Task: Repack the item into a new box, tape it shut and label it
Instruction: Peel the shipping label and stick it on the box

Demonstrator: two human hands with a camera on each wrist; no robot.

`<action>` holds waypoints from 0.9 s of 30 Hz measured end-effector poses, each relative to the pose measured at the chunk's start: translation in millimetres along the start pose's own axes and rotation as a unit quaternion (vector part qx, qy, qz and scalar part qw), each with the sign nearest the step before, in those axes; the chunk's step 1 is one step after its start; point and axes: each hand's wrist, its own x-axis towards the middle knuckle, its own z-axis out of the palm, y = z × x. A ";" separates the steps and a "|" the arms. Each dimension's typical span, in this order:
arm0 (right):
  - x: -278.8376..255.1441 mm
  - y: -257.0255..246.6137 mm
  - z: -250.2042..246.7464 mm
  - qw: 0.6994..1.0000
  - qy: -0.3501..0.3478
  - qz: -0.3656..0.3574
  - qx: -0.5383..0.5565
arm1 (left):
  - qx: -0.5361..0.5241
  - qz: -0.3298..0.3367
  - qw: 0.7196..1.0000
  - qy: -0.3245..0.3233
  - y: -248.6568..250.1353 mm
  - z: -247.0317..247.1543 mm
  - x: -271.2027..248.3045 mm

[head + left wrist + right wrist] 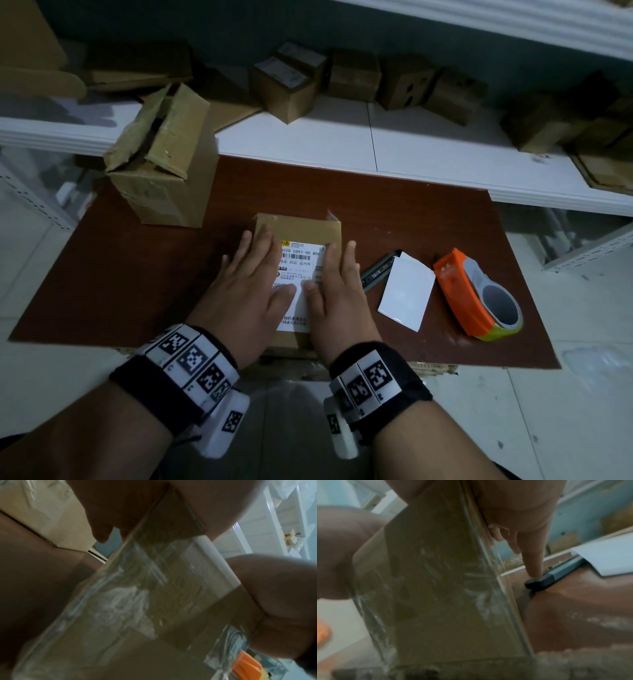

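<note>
We look down at a brown board (pixel 102 291) that serves as our work surface. At far left on it stands an old box (pixel 164 161), its flaps torn open and loose.

In the middle lies the new box (pixel 298 226), closed, with clear tape shining along its near side in both wrist views. Its long axis runs straight away from us. A white label (pixel 301 260) lies along that same axis on the top face.

Our left hand (pixel 246 287) lies flat on the label's left half, fingers straight and spread, gripping nothing. Our right hand (pixel 337 291) lies flat on the right half in the same way, fingers straight, and our 2 thumbs nearly meet over the label's middle. The right wrist view shows 1 finger hanging past the box's right edge, close to a dark knife (pixel 378 270); we cannot tell if it touches.

The label sits directly under both palms, so we judge the coming move to be a smoothing stroke outward toward the 2 long edges, each hand equally near its side.

Right of the box lie the knife, a white backing sheet (pixel 407 291) partly over it, and an orange tape dispenser (pixel 476 294).
</note>
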 end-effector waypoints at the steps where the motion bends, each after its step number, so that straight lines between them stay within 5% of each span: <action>1: -0.6 1.2 0.3 1.000 -0.002 0.006 0.018 | -0.040 -0.007 0.999 0.006 0.6 0.0 -0.2; 9: -0.1 -4.1 -8.1 0.977 0.007 0.119 0.178 | -0.371 -0.133 0.918 0.053 -9.5 12.8 8.0; 22: 10.9 15.2 10.9 0.955 0.062 0.118 0.264 | -0.456 -0.162 0.873 0.055 -5.5 5.7 6.7; 27: 9.4 21.5 -5.0 0.938 -0.037 0.100 0.330 | -0.466 -0.115 0.875 -0.062 -17.3 -1.5 5.9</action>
